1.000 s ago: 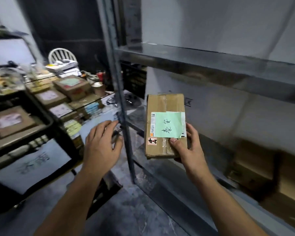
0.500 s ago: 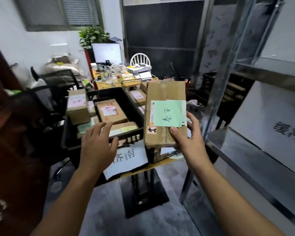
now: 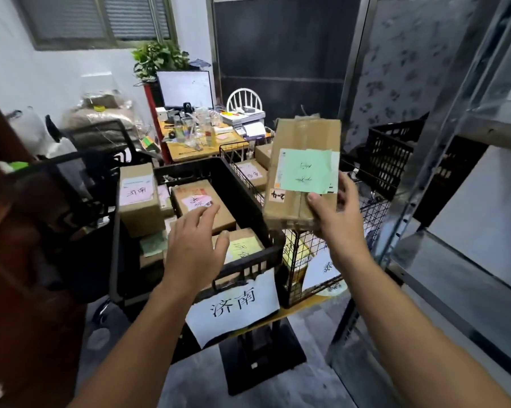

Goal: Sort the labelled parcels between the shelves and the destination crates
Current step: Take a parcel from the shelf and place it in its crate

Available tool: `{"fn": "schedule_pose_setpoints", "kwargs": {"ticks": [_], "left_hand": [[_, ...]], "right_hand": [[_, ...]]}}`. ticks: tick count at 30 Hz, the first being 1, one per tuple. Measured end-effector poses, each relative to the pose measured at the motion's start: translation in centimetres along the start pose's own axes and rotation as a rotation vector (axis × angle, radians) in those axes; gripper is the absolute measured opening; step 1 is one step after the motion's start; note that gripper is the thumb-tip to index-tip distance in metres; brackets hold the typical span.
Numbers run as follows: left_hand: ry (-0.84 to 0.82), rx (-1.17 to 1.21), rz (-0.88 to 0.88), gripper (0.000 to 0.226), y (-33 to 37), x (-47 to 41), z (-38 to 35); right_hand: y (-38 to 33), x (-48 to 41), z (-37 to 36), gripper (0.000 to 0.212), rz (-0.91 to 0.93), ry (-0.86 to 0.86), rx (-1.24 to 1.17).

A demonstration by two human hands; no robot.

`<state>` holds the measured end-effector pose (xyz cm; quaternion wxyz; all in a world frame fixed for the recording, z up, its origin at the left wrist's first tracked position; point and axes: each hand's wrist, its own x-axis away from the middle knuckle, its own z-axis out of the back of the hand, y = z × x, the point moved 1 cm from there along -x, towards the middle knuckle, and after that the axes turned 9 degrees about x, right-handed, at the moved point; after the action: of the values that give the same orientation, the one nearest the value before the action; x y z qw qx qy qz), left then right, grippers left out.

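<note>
My right hand (image 3: 341, 219) grips a flat cardboard parcel (image 3: 302, 136) with a green handwritten label, held upright above the gap between two crates. My left hand (image 3: 193, 245) hovers open, fingers spread, over the near edge of the black plastic crate (image 3: 248, 260). That crate carries a white paper sign with handwritten characters and holds several labelled boxes, among them a parcel with a pink label (image 3: 201, 201). Right of it stands a wire mesh crate (image 3: 369, 213) with more parcels and its own white sign.
The metal shelf unit (image 3: 460, 260) rises at the right, its lower shelf bare. A second black crate (image 3: 392, 160) sits behind the mesh one. A cluttered desk (image 3: 201, 142) with a monitor and a white chair stands behind. A black office chair (image 3: 80, 178) is at the left.
My view has swung left from the shelf to the crates. The parcel stays in my right hand and now hangs closer over the crates; my left hand has reached over the black crate.
</note>
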<state>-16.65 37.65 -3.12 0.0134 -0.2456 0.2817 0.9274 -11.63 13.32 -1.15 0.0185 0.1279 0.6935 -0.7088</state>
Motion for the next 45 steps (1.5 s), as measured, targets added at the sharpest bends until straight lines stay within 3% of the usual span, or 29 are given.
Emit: {"fn": "schedule_pose_setpoints", "kwargs": {"ticks": [7,10,15,18,21,23,26,30,37,40,45], "left_hand": [[-0.034,0.058,-0.005,0.054,0.6,-6.8,-3.7],[-0.071,0.086,0.013,0.059,0.9,-10.0,-5.9],[-0.137,0.114,0.022,0.064,1.9,-15.6,-10.3],[-0.173,0.143,0.059,0.059,2.1,-18.3,-12.5],[-0.187,0.165,0.102,0.055,2.1,-20.3,-14.4],[-0.191,0.185,0.132,0.055,1.9,-21.6,-15.4],[-0.174,0.229,0.189,0.055,1.6,-22.9,-16.2],[-0.178,0.224,0.215,0.056,1.0,-23.4,-16.2],[-0.2,0.295,0.263,0.056,0.0,-24.4,-16.6],[-0.226,0.354,0.269,0.056,0.1,-24.5,-16.7],[-0.243,0.381,0.261,0.056,-0.4,-24.4,-16.8]], "right_hand": [[1.3,-9.8,5.2,0.059,-0.093,0.12,0.003],[2.2,-14.3,7.2,0.056,-0.124,0.064,0.084],[3.5,-21.5,9.8,0.051,-0.133,-0.307,0.45],[4.0,-25.2,10.7,0.048,-0.252,-0.564,0.604],[5.1,-29.0,11.3,0.061,-0.298,-0.74,0.812],[5.9,-31.2,11.4,0.065,-0.317,-0.838,0.871],[5.5,-32.9,10.0,0.046,-0.341,-0.962,0.906],[4.7,-34.5,8.2,0.038,-0.329,-1.134,0.966],[5.6,-35.0,7.9,0.03,-0.427,-1.126,0.966],[7.3,-35.1,8.3,0.043,-0.424,-1.161,0.971],[7.1,-34.6,9.0,0.028,-0.511,-1.071,0.774]]}}
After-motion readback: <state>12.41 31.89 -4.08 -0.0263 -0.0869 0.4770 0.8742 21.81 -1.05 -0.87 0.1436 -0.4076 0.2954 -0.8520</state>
